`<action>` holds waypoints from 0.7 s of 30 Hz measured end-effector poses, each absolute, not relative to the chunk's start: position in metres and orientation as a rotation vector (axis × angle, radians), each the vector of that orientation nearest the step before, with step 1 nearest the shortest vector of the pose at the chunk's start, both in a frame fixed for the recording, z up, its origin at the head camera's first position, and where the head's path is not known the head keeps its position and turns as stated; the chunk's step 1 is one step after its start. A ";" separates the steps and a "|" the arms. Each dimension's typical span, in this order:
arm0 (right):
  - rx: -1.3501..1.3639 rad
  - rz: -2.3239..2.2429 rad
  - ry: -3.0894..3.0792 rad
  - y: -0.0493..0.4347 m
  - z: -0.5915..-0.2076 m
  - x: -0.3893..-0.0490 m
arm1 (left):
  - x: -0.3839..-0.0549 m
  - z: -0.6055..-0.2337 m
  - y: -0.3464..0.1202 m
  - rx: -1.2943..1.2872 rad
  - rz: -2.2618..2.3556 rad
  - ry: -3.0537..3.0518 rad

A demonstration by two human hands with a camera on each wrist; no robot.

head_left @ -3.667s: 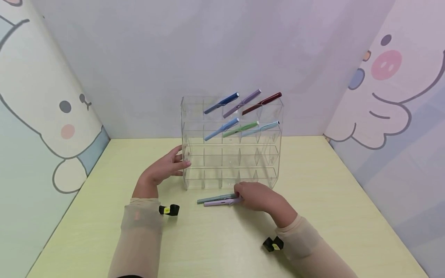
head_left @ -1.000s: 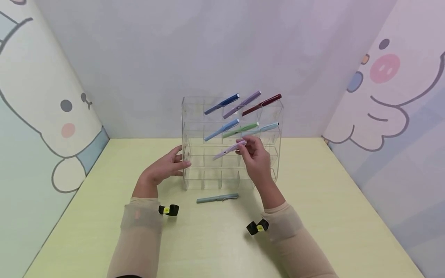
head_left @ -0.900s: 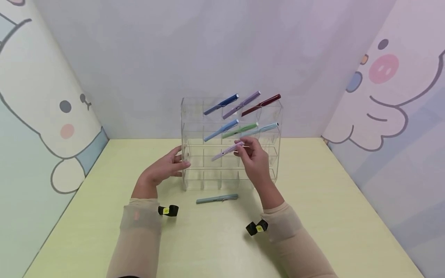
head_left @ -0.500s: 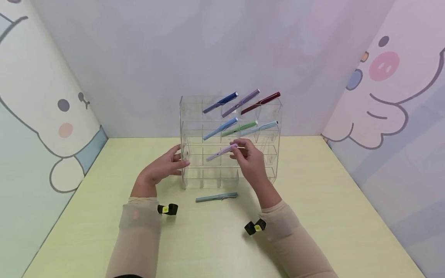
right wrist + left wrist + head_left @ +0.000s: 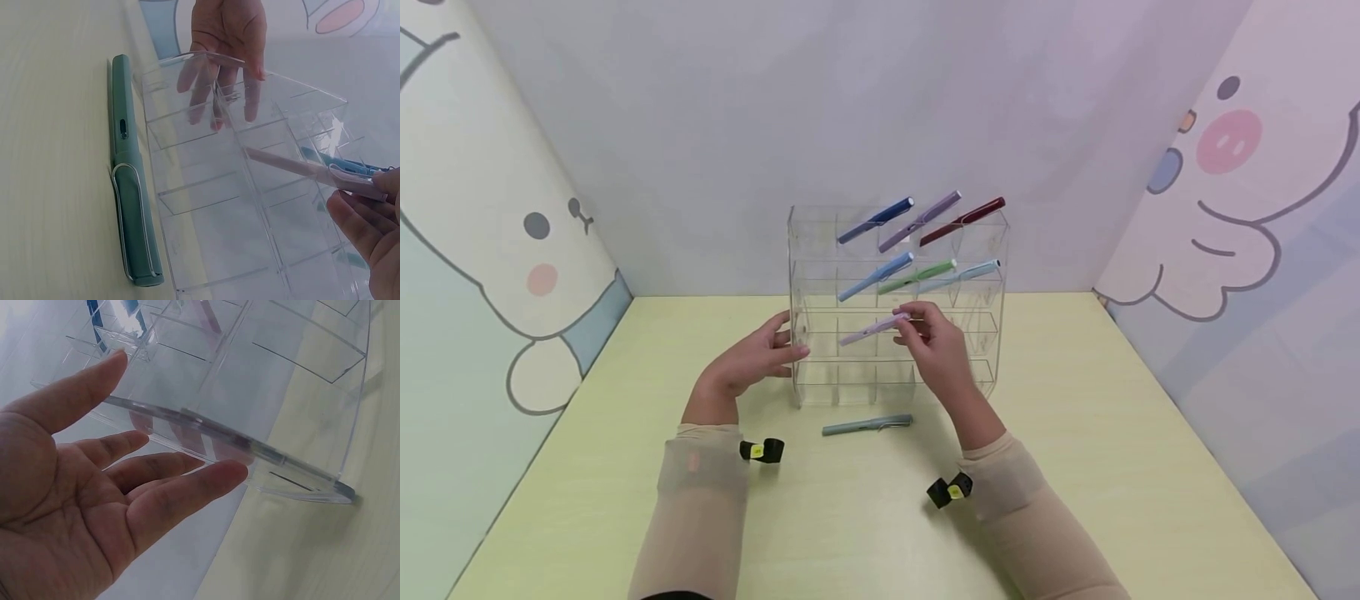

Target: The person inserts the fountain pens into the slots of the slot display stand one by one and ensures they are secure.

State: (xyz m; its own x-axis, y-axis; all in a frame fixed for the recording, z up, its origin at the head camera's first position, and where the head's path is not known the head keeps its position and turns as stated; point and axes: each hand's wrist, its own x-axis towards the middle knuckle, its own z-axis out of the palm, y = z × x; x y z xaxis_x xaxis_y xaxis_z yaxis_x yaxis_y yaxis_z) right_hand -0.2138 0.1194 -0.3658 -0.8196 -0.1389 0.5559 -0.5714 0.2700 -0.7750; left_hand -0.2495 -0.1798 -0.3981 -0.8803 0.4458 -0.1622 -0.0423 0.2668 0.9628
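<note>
In the head view my right hand (image 5: pixel 937 343) pinches the capped end of a pale lilac pen (image 5: pixel 869 331) between thumb and fingers. The pen slants down to the left at the third tier of a clear acrylic pen rack (image 5: pixel 856 372). The right wrist view shows the lilac pen (image 5: pixel 287 164) and its clip; whether it touches the rack there I cannot tell. With fingers spread and fairly straight, my left hand (image 5: pixel 754 358) rests against the rack's left side panel (image 5: pixel 206 428). A grey-green pen (image 5: pixel 867 426) with a metal clip lies on the table before the rack.
The top tier carries a dark blue pen (image 5: pixel 876 221), a purple pen (image 5: pixel 921 222) and a dark red pen (image 5: pixel 962 222). Below them sit a blue pen (image 5: pixel 876 277), a green pen (image 5: pixel 917 277) and a light blue pen (image 5: pixel 961 276). A grey wall (image 5: pixel 715 150) stands behind.
My right hand has lifted the lilac pen from the table to the rack's third tier, then moved it slightly left and down. My left hand has stayed at the rack's side.
</note>
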 end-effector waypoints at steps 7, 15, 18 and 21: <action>0.644 1.572 -2.207 0.120 -0.367 -0.214 | -0.250 -0.398 -0.180 0.365 1.642 2.145; 0.645 1.562 -2.229 0.121 -0.365 -0.213 | -0.251 -0.399 -0.180 0.359 1.645 2.145; 0.646 1.550 -2.228 0.126 -0.369 -0.217 | -0.251 -0.399 -0.180 0.363 1.644 2.145; 0.636 1.559 -2.194 0.135 -0.374 -0.225 | -0.250 -0.399 -0.180 0.366 1.641 2.148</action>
State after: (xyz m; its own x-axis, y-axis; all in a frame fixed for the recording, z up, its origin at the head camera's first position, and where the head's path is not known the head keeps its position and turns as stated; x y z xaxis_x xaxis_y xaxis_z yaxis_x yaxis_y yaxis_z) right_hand -0.2246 0.1347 -0.3738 -0.8283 -0.1453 0.5411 -0.5588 0.2844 -0.7790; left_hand -0.2503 -0.1798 -0.3990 -0.8811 0.4443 -0.1619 -0.0393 0.2725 0.9614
